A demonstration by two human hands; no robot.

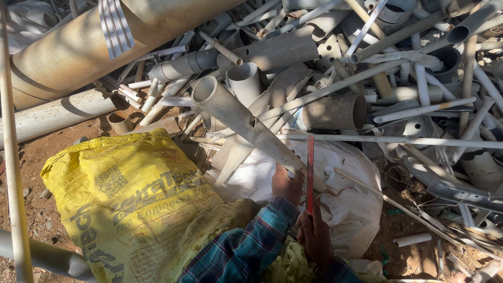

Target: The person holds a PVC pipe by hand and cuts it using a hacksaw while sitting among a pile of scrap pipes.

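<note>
Room: I see scrap pipes heaped tight ahead, yellow sack [131,199] left, white sack [351,199] under the hands | Left hand [287,184]: fingers wrapped round the lower end of the grey pipe [246,121] slanting up-left | Right hand [314,235]: closed on a thin red blade [310,173], probably a hacksaw blade, upright just beside the pipe

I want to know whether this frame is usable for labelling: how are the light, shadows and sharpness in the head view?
Head view: hard sunlight, with bright glare on the white sack and pale pipes; dappled shadow over the yellow sack; left hand and right hand dark in shade; focus fairly sharp, with slight wide-angle bending at the edges.
</note>
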